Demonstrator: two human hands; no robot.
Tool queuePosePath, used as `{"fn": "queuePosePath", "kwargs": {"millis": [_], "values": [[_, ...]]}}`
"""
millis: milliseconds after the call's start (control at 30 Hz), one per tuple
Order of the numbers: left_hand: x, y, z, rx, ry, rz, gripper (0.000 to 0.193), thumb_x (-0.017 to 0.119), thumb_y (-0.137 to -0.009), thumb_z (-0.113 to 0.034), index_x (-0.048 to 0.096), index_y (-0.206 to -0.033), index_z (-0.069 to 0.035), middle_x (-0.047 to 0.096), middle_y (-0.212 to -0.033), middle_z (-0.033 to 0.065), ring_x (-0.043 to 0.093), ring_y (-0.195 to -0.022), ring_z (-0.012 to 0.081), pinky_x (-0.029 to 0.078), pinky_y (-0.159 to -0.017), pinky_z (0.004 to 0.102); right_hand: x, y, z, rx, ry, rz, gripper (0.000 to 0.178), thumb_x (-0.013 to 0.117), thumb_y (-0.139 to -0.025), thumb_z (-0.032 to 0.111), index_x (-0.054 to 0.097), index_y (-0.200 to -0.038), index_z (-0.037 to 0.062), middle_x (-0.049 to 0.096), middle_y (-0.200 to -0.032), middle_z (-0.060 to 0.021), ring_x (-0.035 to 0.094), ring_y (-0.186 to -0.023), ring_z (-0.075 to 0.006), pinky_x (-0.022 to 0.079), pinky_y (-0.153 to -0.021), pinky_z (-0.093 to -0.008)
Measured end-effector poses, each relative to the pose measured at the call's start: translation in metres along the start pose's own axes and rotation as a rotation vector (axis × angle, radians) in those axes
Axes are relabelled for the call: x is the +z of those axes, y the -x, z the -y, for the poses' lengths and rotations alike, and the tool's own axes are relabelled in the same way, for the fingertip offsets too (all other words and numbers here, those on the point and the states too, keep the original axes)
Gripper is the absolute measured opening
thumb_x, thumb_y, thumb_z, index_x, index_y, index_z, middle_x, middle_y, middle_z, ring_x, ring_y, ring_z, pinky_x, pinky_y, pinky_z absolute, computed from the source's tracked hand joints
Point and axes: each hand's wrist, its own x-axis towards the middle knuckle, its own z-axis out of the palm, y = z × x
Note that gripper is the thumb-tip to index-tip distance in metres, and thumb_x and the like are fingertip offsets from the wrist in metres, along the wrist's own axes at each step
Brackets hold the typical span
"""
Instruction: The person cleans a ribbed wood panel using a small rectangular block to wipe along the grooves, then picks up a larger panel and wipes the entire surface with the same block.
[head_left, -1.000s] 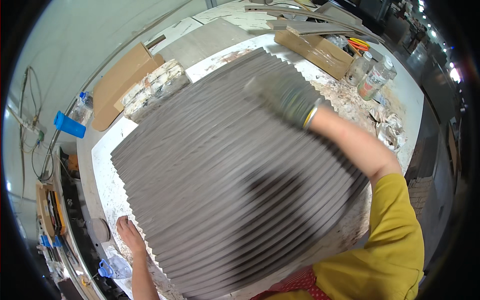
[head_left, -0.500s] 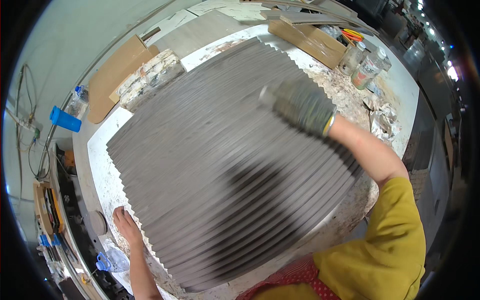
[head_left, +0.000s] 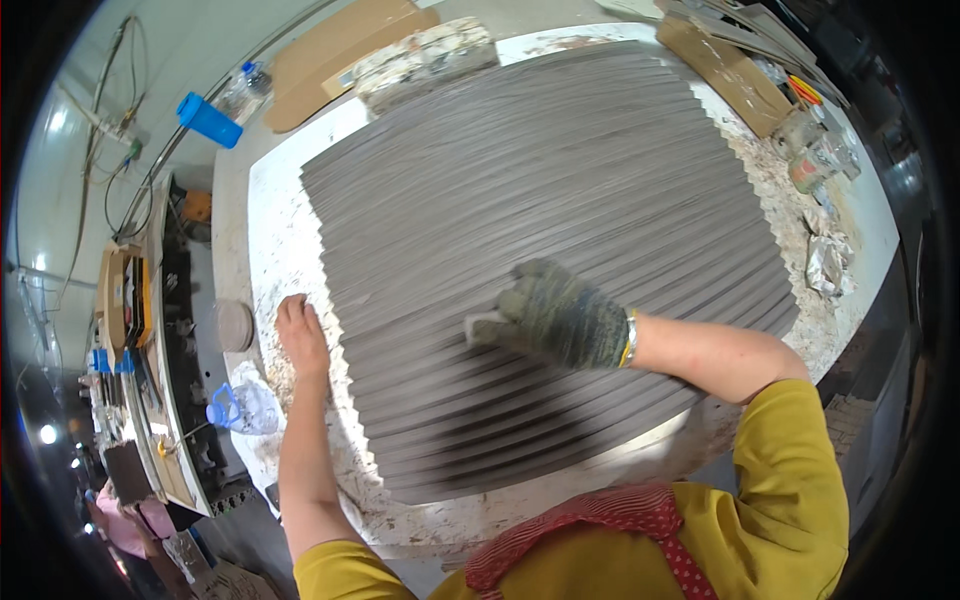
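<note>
Steadying the large grey ribbed panel [head_left: 560, 230], the bare left hand [head_left: 300, 335] lies flat at its edge, empty, while the gloved right hand [head_left: 560, 315] clenches a small white pad [head_left: 483, 325] against its ridges.

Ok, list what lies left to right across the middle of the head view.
Round grey disc → bare left hand → white pad → gloved right hand → crumpled foil.

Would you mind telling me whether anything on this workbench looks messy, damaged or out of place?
The white tabletop is spattered and crusted with pale residue around the grey ribbed panel, thickest at the right edge near the jars. A crumpled piece of foil lies there too. The panel itself shows no damage.
</note>
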Motion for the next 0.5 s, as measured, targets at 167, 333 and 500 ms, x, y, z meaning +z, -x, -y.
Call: {"fn": "queuePosePath", "kwargs": {"millis": [167,333,500], "values": [[-0.003,-0.002,-0.013,0.005,0.048,-0.019,0.021,0.052,-0.092,-0.012,0.059,-0.110,-0.003,0.056,-0.116,0.0162,0.051,-0.106,0.0367,0.041,-0.092,0.0455,-0.052,0.011,-0.056,0.432,0.399,-0.067,0.017,0.048,-0.094,0.019,0.053,-0.107,0.0094,0.059,-0.072,-0.0106,0.059,-0.064,-0.0278,0.051,-0.070,-0.0418],[0.002,0.000,0.003,-0.025,0.024,0.003,0.022,0.052,-0.093,-0.013,0.059,-0.110,-0.003,0.055,-0.116,0.0156,0.051,-0.107,0.0360,0.040,-0.093,0.0454,-0.005,-0.039,0.037,0.072,0.163,-0.077,0.019,0.048,-0.091,0.016,0.060,-0.103,0.0084,0.063,-0.083,-0.0127,0.062,-0.078,-0.0329,0.050,-0.074,-0.0469],[-0.002,0.003,0.006,-0.014,0.032,-0.033,0.023,0.049,-0.094,-0.016,0.060,-0.110,-0.003,0.056,-0.114,0.0147,0.053,-0.105,0.0339,0.040,-0.093,0.0439,-0.020,0.041,-0.054,0.362,0.405,-0.121,0.022,0.054,-0.085,0.011,0.060,-0.105,0.0052,0.062,-0.092,-0.0162,0.061,-0.084,-0.0333,0.049,-0.078,-0.0445]]}}
